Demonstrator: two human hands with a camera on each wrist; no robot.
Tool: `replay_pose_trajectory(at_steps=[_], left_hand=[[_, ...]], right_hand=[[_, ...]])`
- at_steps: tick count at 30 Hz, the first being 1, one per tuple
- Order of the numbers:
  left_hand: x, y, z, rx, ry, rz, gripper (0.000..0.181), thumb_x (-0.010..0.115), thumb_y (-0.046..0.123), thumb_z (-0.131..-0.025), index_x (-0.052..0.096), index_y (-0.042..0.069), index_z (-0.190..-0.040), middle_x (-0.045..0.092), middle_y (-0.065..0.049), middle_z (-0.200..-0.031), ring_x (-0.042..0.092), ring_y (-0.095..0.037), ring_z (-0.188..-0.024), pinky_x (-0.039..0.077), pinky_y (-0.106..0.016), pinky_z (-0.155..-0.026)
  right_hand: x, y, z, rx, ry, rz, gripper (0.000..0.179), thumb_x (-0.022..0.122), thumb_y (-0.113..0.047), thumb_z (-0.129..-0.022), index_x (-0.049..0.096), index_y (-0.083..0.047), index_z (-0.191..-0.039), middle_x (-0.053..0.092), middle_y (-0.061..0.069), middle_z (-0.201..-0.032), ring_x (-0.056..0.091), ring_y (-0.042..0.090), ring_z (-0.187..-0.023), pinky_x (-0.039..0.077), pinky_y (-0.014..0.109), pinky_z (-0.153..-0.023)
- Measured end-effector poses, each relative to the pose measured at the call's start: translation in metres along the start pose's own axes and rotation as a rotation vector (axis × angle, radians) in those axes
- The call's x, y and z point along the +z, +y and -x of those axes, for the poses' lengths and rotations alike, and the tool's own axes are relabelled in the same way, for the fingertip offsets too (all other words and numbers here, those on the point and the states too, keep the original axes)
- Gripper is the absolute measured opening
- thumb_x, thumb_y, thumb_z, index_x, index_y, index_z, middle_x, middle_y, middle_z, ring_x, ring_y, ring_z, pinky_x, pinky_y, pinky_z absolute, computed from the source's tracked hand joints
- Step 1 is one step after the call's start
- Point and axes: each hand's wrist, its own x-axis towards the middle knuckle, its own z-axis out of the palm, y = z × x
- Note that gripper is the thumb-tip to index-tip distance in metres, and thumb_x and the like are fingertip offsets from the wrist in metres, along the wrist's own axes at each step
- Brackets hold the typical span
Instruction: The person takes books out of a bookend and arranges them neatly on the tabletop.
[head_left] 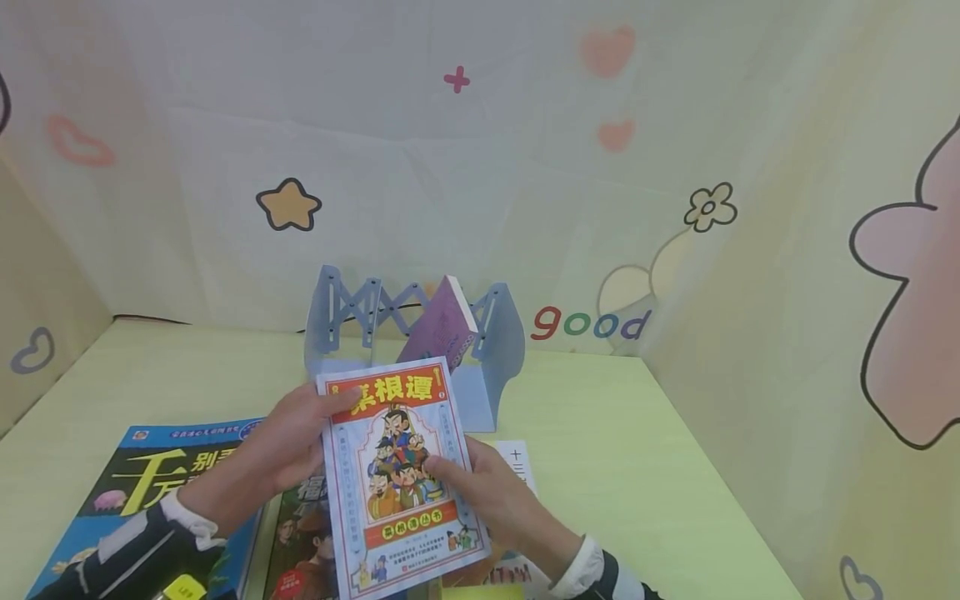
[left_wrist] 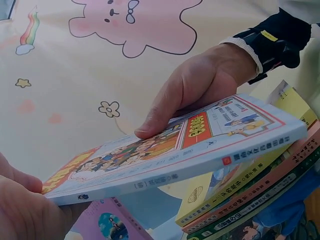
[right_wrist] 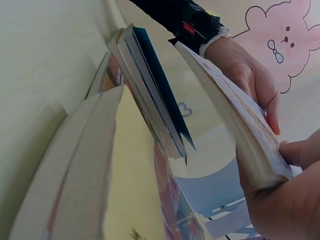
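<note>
Both hands hold a white-and-red comic-style book (head_left: pixel 405 475) with cartoon figures on its cover, raised above other books. The left hand (head_left: pixel 296 437) grips its upper left edge, thumb on the front. At the right edge the right hand (head_left: pixel 506 496) pinches it, thumb across the cover and fingers behind. In the left wrist view the book (left_wrist: pixel 170 155) is seen edge-on, spine facing the camera. Behind it, a purple book (head_left: pixel 442 325) leans inside a blue-grey folding bookend rack (head_left: pixel 502 350), whose lower front is partly hidden by the held book.
A blue-and-black large book (head_left: pixel 127 475) lies at the left of the table. Next to it is a dark-covered book (head_left: pixel 300 533). More books, one with a yellow cover (left_wrist: pixel 250 170), are stacked under the right hand. A printed cloth backdrop (head_left: pixel 480 167) stands behind the table.
</note>
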Motion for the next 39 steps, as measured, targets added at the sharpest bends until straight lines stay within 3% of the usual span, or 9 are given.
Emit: replay_pose_trajectory(at_steps=[5, 9, 13, 17, 24, 30, 34, 39], left_hand=[[-0.002, 0.001, -0.002, -0.009, -0.038, 0.036, 0.063, 0.045, 0.022, -0.111, 0.011, 0.009, -0.163, 0.036, -0.026, -0.153, 0.054, -0.038, -0.129, 0.052, -0.051, -0.102], [-0.003, 0.002, 0.001, -0.015, -0.042, -0.016, 0.063, 0.049, 0.024, -0.11, 0.017, 0.007, -0.161, 0.043, -0.024, -0.15, 0.057, -0.035, -0.125, 0.052, -0.048, -0.101], [-0.004, 0.002, 0.012, -0.023, 0.007, -0.175, 0.064, 0.053, 0.034, -0.108, 0.027, 0.003, -0.158, 0.053, -0.02, -0.143, 0.06, -0.032, -0.12, 0.052, -0.046, -0.101], [-0.007, 0.001, 0.027, -0.035, 0.086, -0.316, 0.07, 0.056, 0.041, -0.106, 0.029, 0.0, -0.156, 0.053, -0.02, -0.146, 0.057, -0.038, -0.128, 0.049, -0.054, -0.104], [-0.012, -0.005, 0.048, -0.126, 0.207, -0.423, 0.082, 0.061, 0.053, -0.101, 0.031, 0.001, -0.156, 0.047, -0.023, -0.152, 0.058, -0.039, -0.13, 0.046, -0.063, -0.104], [-0.013, -0.014, 0.055, -0.179, 0.277, -0.443, 0.088, 0.063, 0.058, -0.097, 0.03, 0.003, -0.158, 0.047, -0.024, -0.152, 0.062, -0.038, -0.124, 0.049, -0.066, -0.098], [-0.016, -0.019, 0.058, -0.194, 0.261, -0.383, 0.085, 0.059, 0.056, -0.101, 0.027, 0.002, -0.158, 0.045, -0.025, -0.153, 0.059, -0.041, -0.126, 0.048, -0.066, -0.1], [-0.018, -0.028, 0.058, -0.242, 0.254, -0.292, 0.075, 0.056, 0.049, -0.105, 0.029, 0.004, -0.158, 0.045, -0.022, -0.152, 0.056, -0.041, -0.126, 0.048, -0.066, -0.099]], right_hand=[[0.001, 0.002, 0.003, -0.043, -0.01, -0.021, 0.049, 0.062, -0.03, -0.106, 0.05, -0.007, -0.146, 0.072, 0.018, -0.119, 0.074, 0.033, -0.098, 0.062, 0.044, -0.081], [0.002, 0.001, 0.008, -0.063, -0.001, -0.037, 0.05, 0.06, -0.031, -0.107, 0.047, -0.006, -0.148, 0.071, 0.018, -0.121, 0.074, 0.033, -0.1, 0.061, 0.044, -0.082], [0.004, -0.001, 0.013, -0.067, 0.035, -0.056, 0.05, 0.06, -0.033, -0.106, 0.047, -0.007, -0.148, 0.072, 0.018, -0.12, 0.074, 0.033, -0.1, 0.061, 0.045, -0.082], [0.006, -0.004, 0.016, -0.066, 0.082, -0.088, 0.051, 0.059, -0.033, -0.106, 0.046, -0.007, -0.149, 0.071, 0.018, -0.12, 0.074, 0.033, -0.1, 0.061, 0.045, -0.083], [0.014, -0.004, 0.019, -0.064, 0.146, -0.146, 0.053, 0.059, -0.033, -0.107, 0.043, -0.008, -0.151, 0.071, 0.017, -0.12, 0.074, 0.032, -0.099, 0.061, 0.044, -0.082], [0.025, 0.0, 0.019, -0.067, 0.164, -0.197, 0.054, 0.064, -0.03, -0.104, 0.045, -0.008, -0.15, 0.072, 0.018, -0.12, 0.074, 0.034, -0.099, 0.061, 0.044, -0.08], [0.032, 0.004, 0.018, -0.061, 0.13, -0.262, 0.056, 0.066, -0.025, -0.102, 0.043, -0.009, -0.15, 0.07, 0.02, -0.123, 0.073, 0.036, -0.103, 0.061, 0.046, -0.083], [0.04, 0.01, 0.017, 0.013, 0.114, -0.31, 0.06, 0.069, -0.024, -0.101, 0.041, -0.013, -0.153, 0.069, 0.018, -0.125, 0.072, 0.038, -0.106, 0.06, 0.05, -0.085]])
